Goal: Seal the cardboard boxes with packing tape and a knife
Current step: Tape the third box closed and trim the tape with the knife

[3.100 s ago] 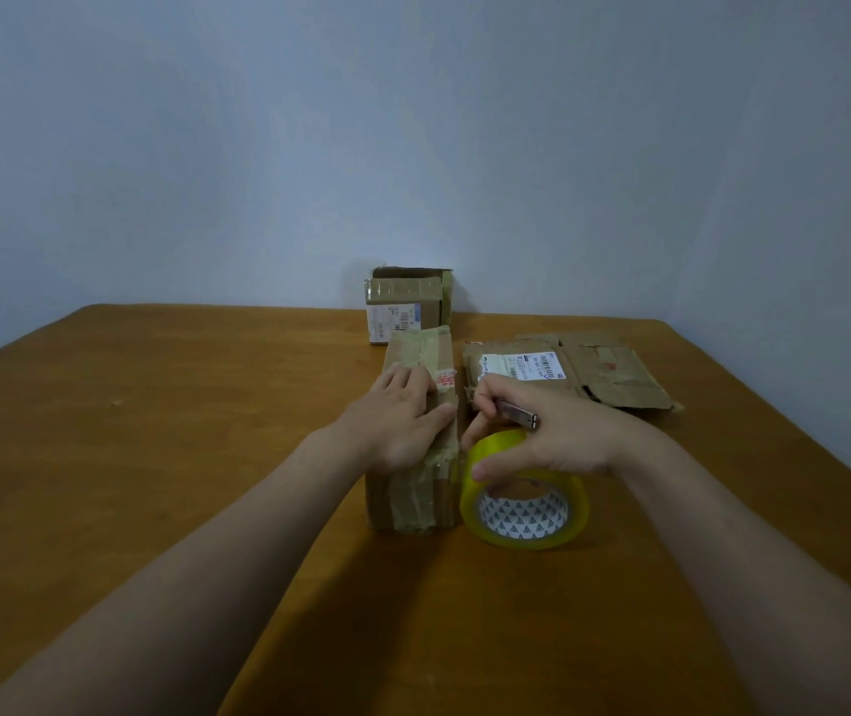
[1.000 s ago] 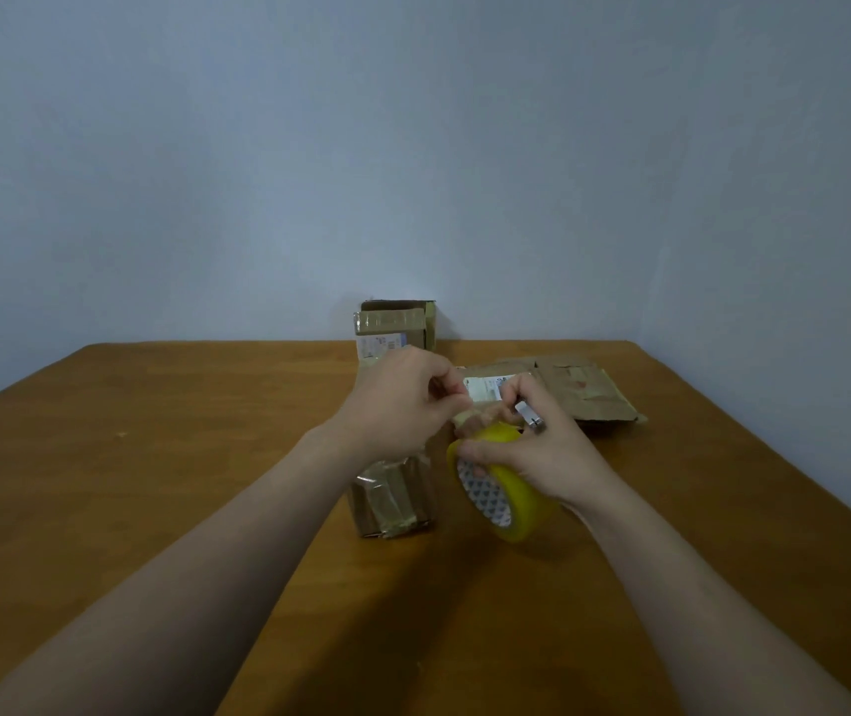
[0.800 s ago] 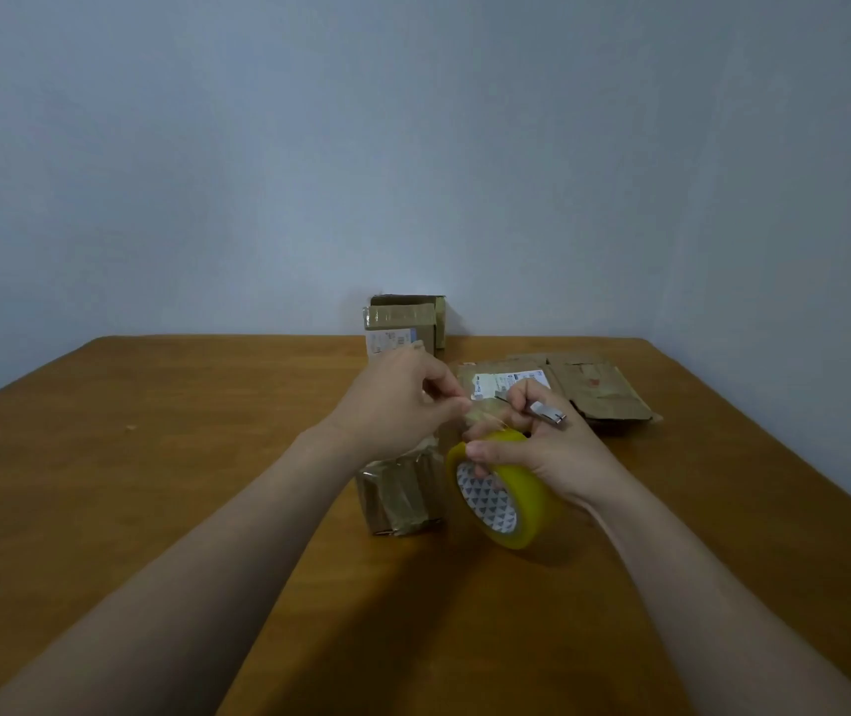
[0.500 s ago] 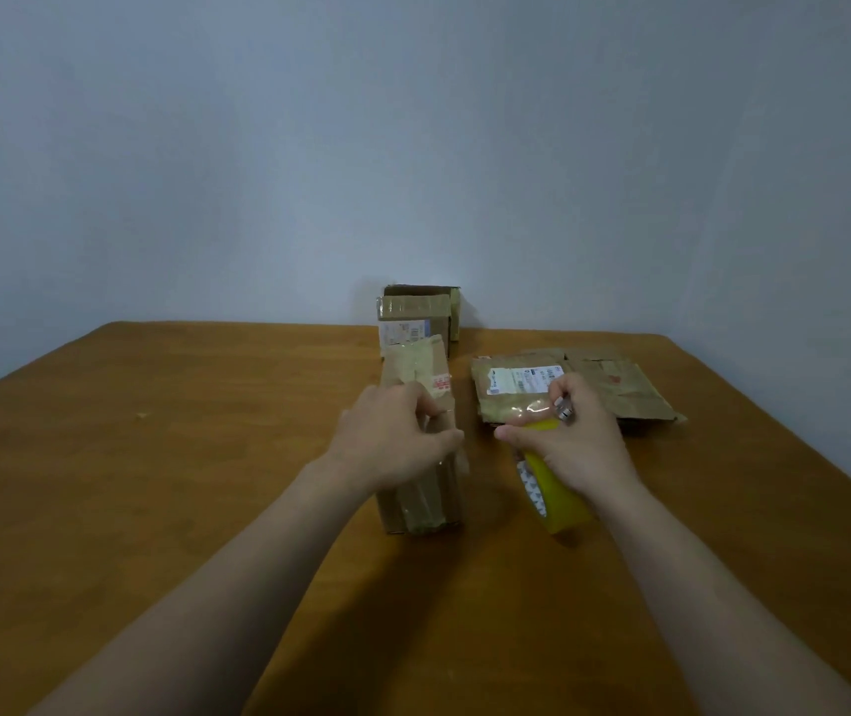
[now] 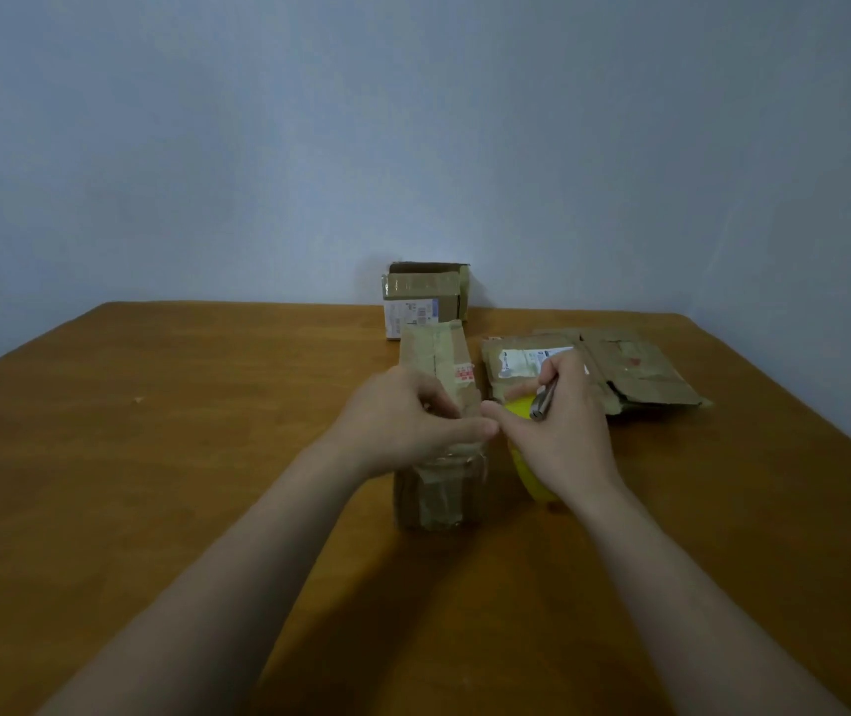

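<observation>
Left hand [image 5: 410, 423] curls over the narrow box [image 5: 436, 354], pinning it to the bench [image 5: 154, 457]; right hand [image 5: 565, 436] grips tape roll [image 5: 534, 483] and knife [image 5: 542, 400] together, likely ready to pull and cut

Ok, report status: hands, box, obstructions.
Left hand grips narrow box. Right hand holds tape roll and knife. Flattened boxes lie right, clear of work.

A wooden table [image 5: 165, 457] stands against plain bluish walls [image 5: 309, 136].
</observation>
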